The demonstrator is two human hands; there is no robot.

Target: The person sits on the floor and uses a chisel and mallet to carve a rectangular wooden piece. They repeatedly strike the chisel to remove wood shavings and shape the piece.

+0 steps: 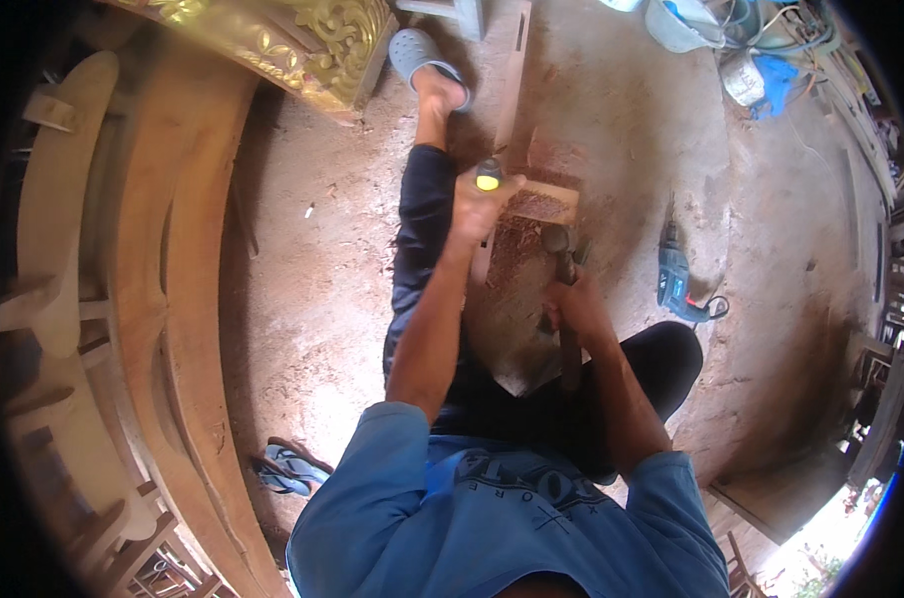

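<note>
My left hand (479, 207) is closed around the upright handle of a chisel (488, 180), black with a yellow end. Its blade points down at a long wooden post (509, 95) on the floor, which has a slot near its far end. Lower and to the right, my right hand (579, 304) grips a hammer (556, 239), its round head just beyond my fingers and apart from the chisel. A short wooden board (561, 194) sprinkled with reddish wood chips lies beside the post. The chisel's tip is hard to make out.
A blue power drill (674, 279) with its bit lies on the floor to the right. Large planks (188, 299) line the left side, below a gold carved panel (332, 50). Sandals (290, 466) lie at lower left; buckets (683, 28) stand at far right. My leg stretches forward along the post.
</note>
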